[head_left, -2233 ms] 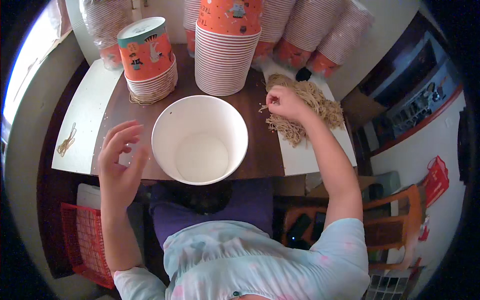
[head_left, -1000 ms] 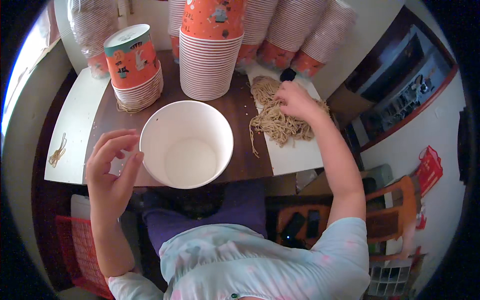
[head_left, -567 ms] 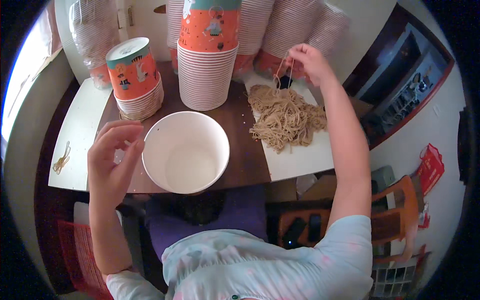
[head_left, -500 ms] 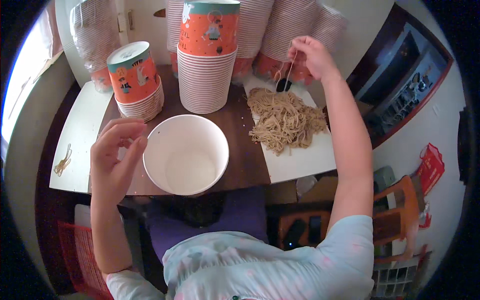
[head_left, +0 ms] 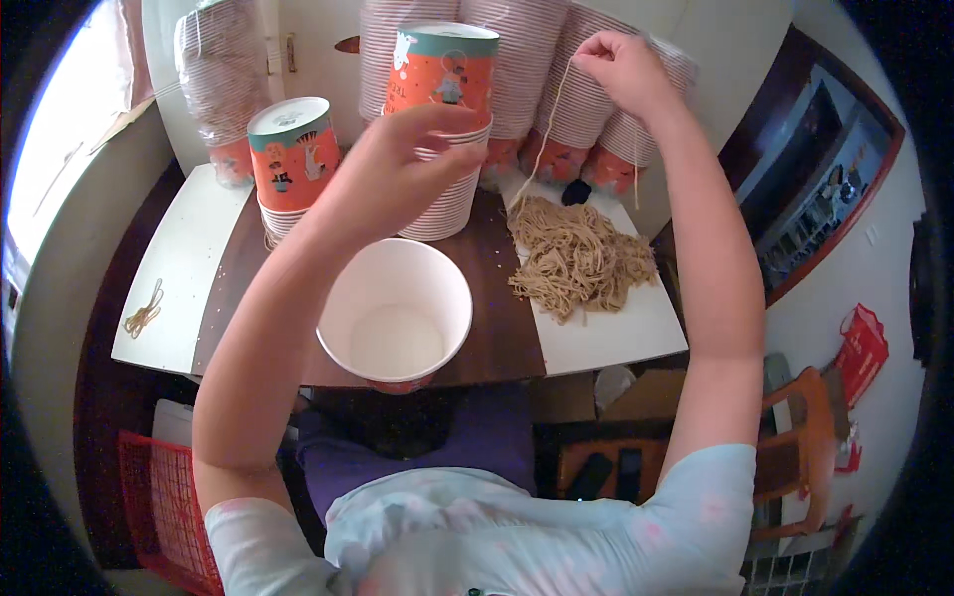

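Note:
High over the back right, my right hand pinches a beige string. One length runs down from the fingertips to a tangled pile of beige strings, and a loose end dangles behind my wrist. My left hand reaches up in front of a tall stack of orange and green paper buckets, thumb and fingers apart, holding nothing. Below that hand, near the table's front edge, an open white-lined paper bucket stands with nothing inside.
A shorter bucket stack stands at the left. Several plastic-wrapped stacks line the back wall. A small looped bundle of string lies on the table's white left end. Something small and black sits behind the string pile.
My right hand has risen, drawing the string up from the pile. My left hand has moved right and forward, from beside the open bucket to before the tall stack. The view has shifted slightly.

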A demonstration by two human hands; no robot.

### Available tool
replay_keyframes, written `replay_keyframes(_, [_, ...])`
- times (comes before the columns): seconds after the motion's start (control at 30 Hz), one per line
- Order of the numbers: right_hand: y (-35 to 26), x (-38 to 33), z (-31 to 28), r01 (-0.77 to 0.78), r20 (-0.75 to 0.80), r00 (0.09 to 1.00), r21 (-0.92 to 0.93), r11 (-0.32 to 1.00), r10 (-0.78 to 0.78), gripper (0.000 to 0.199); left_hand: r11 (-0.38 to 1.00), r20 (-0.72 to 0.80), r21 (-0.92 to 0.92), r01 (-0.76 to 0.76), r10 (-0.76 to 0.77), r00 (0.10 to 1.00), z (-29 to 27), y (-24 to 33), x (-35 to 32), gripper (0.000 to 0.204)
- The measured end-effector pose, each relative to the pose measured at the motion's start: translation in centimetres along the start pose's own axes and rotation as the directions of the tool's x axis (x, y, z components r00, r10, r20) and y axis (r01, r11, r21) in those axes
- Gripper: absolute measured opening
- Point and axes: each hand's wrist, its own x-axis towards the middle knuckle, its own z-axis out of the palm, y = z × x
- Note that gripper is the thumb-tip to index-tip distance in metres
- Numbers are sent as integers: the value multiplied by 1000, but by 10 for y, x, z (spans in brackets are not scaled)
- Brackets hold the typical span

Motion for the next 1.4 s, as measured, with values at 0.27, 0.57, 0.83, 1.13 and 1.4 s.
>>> replay_keyframes(0.27, [42,-12,15,-90,226,972,123,988,60,15,992,14,86,95,-96,995,14,7,13,44])
replay_keyframes(0.57, [8,-28,-7,-178,215,971,339,924,108,12,999,-5,9,48,-48,999,17,-5,18,43])
replay_keyframes(0.83, [-50,-41,-10,-49,269,960,443,895,-81,11,999,194,-42,30,-22,981,45,4,40,30])
replay_keyframes(1.13, [-35,-86,-27,-161,133,986,615,772,99,12,932,355,-133,337,-272,894,7,11,-52,30])
replay_keyframes(1.4, [-21,-195,-16,-325,221,946,648,689,238,6,719,465,-280,636,-478,745,-13,46,-137,31])
